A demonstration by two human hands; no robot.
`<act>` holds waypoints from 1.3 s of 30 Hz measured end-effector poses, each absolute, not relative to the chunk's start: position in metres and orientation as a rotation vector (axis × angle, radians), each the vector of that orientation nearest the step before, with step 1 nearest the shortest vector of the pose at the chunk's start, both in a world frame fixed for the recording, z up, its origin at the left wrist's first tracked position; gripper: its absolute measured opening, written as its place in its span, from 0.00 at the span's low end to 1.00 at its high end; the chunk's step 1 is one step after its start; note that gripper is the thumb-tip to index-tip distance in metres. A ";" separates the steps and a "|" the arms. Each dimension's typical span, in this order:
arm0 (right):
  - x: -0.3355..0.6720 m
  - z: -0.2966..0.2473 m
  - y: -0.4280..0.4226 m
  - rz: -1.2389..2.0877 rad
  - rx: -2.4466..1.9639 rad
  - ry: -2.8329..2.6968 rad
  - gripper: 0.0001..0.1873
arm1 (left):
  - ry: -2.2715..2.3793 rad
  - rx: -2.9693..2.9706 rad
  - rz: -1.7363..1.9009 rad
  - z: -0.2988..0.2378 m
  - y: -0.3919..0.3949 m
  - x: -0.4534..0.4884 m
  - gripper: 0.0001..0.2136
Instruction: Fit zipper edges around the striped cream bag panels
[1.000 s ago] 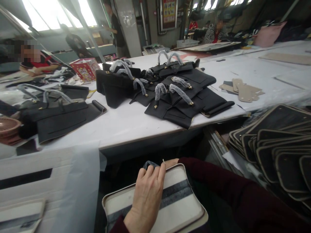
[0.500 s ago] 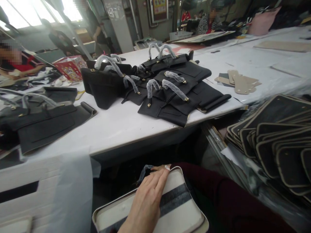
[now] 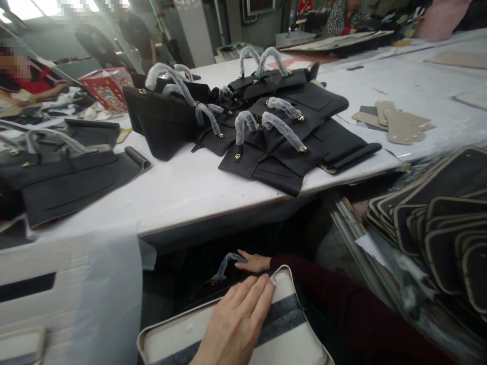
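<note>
Bag panel (image 3: 292, 339) lies sideways under the flat left hand (image 3: 236, 319). Open right hand (image 3: 254, 262) rests behind it, beside a wrapped bag handle (image 3: 227, 264).

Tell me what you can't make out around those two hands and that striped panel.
All from the head view:
Left hand: it lies palm down on the striped panel, hiding whatever is beneath it.
Right hand: the panel's top edge hides its lower side, so any grip on the plastic-wrapped handle cannot be told.
Striped panel: the picture's bottom edge cuts off its lower part.
Stacked dark panels: the right edge cuts them off, so their number is unclear.
</note>
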State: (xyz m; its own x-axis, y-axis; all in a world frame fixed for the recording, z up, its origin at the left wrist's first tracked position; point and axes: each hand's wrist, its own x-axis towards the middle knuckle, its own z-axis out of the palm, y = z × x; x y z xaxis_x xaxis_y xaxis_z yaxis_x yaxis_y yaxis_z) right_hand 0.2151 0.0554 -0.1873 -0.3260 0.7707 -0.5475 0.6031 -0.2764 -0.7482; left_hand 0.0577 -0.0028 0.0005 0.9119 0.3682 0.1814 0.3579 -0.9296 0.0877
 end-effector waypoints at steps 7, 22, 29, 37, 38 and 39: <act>0.213 -0.210 0.054 1.838 -1.682 -1.729 0.29 | 0.549 3.127 0.191 0.001 -0.006 0.057 0.21; 0.234 -0.137 0.078 1.903 -1.639 -1.729 0.32 | 0.560 3.230 0.022 0.003 -0.022 0.058 0.22; 0.208 -0.046 0.067 1.784 -1.577 -1.740 0.41 | 0.627 3.211 0.081 0.008 -0.032 0.055 0.21; 0.187 -0.030 0.046 1.402 -1.587 -2.166 0.34 | 0.623 2.762 0.195 0.026 -0.029 0.042 0.18; 0.186 -0.027 0.045 1.376 -1.574 -2.217 0.32 | 0.643 2.654 0.221 0.030 -0.023 0.035 0.18; 0.185 -0.024 0.045 1.350 -1.563 -2.265 0.31 | 0.688 2.553 0.268 0.033 -0.016 0.026 0.18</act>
